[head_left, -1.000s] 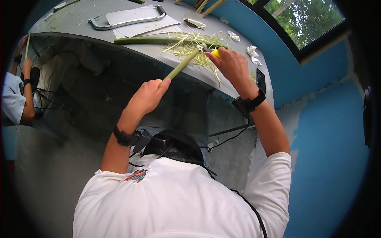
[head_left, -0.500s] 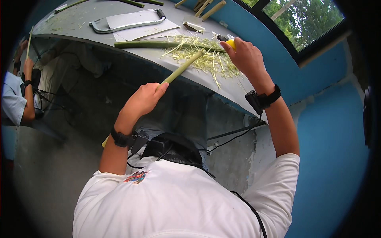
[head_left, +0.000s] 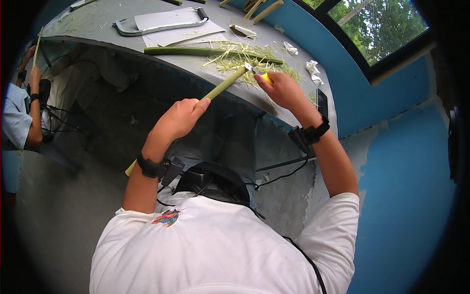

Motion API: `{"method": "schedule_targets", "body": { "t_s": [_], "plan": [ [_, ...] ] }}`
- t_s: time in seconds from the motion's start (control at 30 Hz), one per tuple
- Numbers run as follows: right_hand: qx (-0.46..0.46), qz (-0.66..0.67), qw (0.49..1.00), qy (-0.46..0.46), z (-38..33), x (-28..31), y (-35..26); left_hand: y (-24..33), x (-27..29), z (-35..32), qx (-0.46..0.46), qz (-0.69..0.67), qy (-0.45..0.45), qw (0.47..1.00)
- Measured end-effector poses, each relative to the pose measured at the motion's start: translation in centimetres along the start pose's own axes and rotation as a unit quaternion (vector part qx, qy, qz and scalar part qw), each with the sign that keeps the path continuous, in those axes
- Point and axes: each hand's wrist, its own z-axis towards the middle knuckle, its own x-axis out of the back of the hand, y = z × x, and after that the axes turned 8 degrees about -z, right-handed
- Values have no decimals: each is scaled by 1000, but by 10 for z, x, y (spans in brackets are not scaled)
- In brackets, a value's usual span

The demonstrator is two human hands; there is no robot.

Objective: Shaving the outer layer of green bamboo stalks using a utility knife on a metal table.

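Note:
My left hand (head_left: 178,117) is closed around a peeled, pale green bamboo stick (head_left: 223,87). The stick slants up and to the right over the table's front edge, and its lower end shows beside my left forearm. In my right hand (head_left: 284,92) is a yellow-handled knife (head_left: 267,78), gripped with its short metal blade at the stick's upper end. Thin pale shavings (head_left: 232,59) lie heaped behind the stick's tip. Across them rests a darker green bamboo stalk (head_left: 181,51).
On the grey table (head_left: 93,30) lie a hacksaw (head_left: 161,32) over paper sheets (head_left: 188,38), a wide metal blade (head_left: 243,27), wooden-handled tools (head_left: 267,12), crumpled tissue (head_left: 313,73) and a dark flat object (head_left: 321,102). At left, another person (head_left: 17,117) holds a thin stick.
My right hand has come left and nearer with the knife, whose blade is now at the stick's upper end. The tissue and dark flat object are now uncovered. My left hand has barely moved.

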Motion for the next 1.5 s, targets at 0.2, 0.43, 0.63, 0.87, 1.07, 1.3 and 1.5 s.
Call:
{"method": "schedule_targets", "body": {
  "t_s": [0.2,0.43,0.63,0.87,1.07,1.3,1.5],
  "plan": [
    [30,-67,995,62,9,-3,12,2,2,-3,-9,-7,4,1000],
    [-10,-214,960,183,16,8,20,-2,4,-5,29,-18,-20,999],
    [-89,-123,974,167,7,66,31,1,12,-18,70,-10,-37,997],
    [-19,26,999,27,-10,46,-21,-3,9,-15,61,-21,-32,997],
    [-18,-2,999,-27,-12,10,-22,-4,9,-13,50,-21,-30,998],
    [22,-117,986,114,0,-14,13,-15,3,-10,65,-80,-57,993],
    [-120,-145,972,139,-6,21,59,-22,2,-32,115,-191,-87,971]
  ]
}}
